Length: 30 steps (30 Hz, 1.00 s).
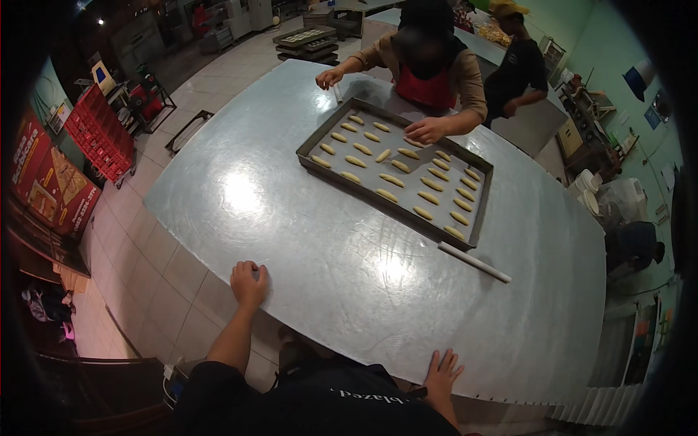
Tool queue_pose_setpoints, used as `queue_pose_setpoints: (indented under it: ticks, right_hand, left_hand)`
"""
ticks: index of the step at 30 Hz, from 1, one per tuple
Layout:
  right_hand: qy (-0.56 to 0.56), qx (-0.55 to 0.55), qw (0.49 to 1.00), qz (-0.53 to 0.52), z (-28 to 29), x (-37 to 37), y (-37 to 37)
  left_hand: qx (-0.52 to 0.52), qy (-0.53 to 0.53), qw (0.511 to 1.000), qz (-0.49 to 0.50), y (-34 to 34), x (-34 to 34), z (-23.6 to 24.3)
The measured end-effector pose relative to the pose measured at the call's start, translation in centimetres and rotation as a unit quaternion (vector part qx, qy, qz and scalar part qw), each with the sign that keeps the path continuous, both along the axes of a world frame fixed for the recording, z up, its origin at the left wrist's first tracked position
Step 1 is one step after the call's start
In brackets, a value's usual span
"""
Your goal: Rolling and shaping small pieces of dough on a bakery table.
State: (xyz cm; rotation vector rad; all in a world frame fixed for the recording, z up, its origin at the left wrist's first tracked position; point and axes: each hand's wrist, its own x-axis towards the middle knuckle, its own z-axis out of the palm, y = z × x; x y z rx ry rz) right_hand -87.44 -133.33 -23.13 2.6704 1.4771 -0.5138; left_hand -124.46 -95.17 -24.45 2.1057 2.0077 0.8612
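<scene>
My left hand point(249, 283) rests at the near left edge of the metal table point(327, 269), its fingers curled in with nothing visible in them. At the near edge, further right, my right hand point(441, 373) lies on the tabletop with its fingers spread, holding nothing. Beyond both hands, a dark-rimmed baking tray point(396, 206) carries several rows of pale, slender dough pieces point(393, 179). Across the table a person in a red apron point(425, 91) leans over the tray, one hand point(427, 130) above the dough. A white rod point(474, 262) lies by the tray's near right corner.
Red stacked crates point(101, 134) stand on the tiled floor point(156, 261) at left. Stacked trays point(305, 43) sit beyond the far left edge. Another person in dark clothes point(520, 69) stands behind the apron wearer. White buckets point(584, 190) are at right.
</scene>
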Motion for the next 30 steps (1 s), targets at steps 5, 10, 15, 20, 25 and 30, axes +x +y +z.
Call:
queue_pose_setpoints:
  ticks: [5, 10, 15, 20, 25, 30]
  right_hand:
    - [-0.023, 0.026, 0.997, 0.073, -0.4, 0.6, 0.4]
    - [-0.026, 0.031, 0.996, 0.073, 0.5, 0.6, 0.8]
    - [-0.006, 0.013, 0.997, 0.071, 0.9, 0.7, 0.8]
    - [0.132, -0.095, 0.984, 0.077, 5.7, 3.1, 3.5]
    - [0.326, 0.16, 0.928, -0.088, 5.4, 12.6, 12.3]
    - [-0.042, 0.302, 0.951, -0.041, 3.9, 18.7, 25.1]
  left_hand:
    - [-0.018, 0.026, 0.999, 0.014, 0.3, 0.3, -0.4]
    - [-0.018, 0.032, 0.999, 0.015, 0.6, 0.6, -0.3]
    - [-0.006, 0.046, 0.999, 0.013, 0.4, 0.7, 0.1]
    - [-0.032, 0.065, 0.997, 0.02, 0.2, 0.8, 0.3]
    - [-0.041, 0.083, 0.994, 0.049, 0.3, 0.9, -0.5]
    - [-0.083, 0.107, 0.986, 0.092, 0.2, 2.0, -0.3]
